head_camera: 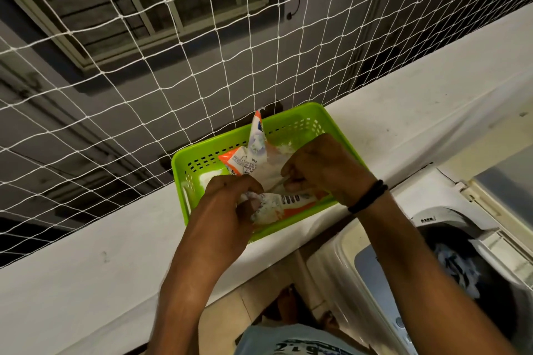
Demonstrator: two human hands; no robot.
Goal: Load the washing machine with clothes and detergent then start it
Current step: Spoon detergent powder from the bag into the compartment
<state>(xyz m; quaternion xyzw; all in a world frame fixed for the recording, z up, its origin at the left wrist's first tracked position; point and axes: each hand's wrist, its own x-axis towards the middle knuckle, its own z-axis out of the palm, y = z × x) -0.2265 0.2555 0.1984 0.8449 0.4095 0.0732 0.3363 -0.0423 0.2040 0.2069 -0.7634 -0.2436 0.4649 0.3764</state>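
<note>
Fingers (242, 186) of left hand (227, 204) curled, pinching crumpled end of detergent packet (256, 153); right hand (326, 170) fingers curled on same packet. Packet at frame centre, inside green basket (291, 115) on white ledge (115, 268). Washing machine (326, 253) lower right, clothes (458, 268) in drum. Net (173, 66) across upper frame.

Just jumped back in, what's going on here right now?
A person is handling a detergent packet inside a green basket on the white ledge. The left hand grips its lower end, and the right hand pinches it close by. The washing machine at right stands open with clothes in the drum.
</note>
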